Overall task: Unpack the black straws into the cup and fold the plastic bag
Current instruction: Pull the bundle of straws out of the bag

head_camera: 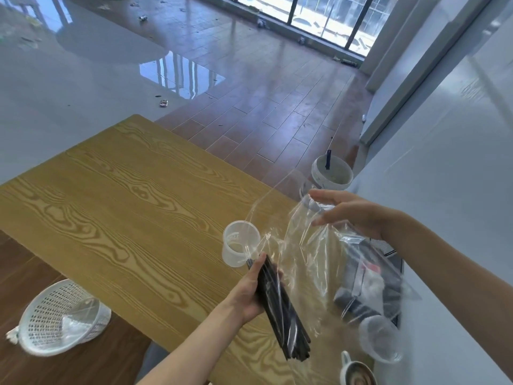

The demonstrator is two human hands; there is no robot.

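My left hand (251, 290) grips a bundle of black straws (280, 309) above the wooden table (125, 207). The bundle slants, its upper end near a clear plastic cup (240, 243) that lies tilted on the table, mouth toward me. The lower ends point at the table's near edge. A clear plastic bag (308, 245) hangs loosely over the straws. My right hand (349, 213) holds the bag's upper part, raised over the table's right side, fingers spread and slightly bent.
Dark packaged items (366, 284) lie under the bag at the right. A second clear cup (381, 339) and a coffee mug (356, 373) sit near the front right. A white perforated basket (59, 318) lies on the floor at left, a white bucket (331, 173) beyond the table.
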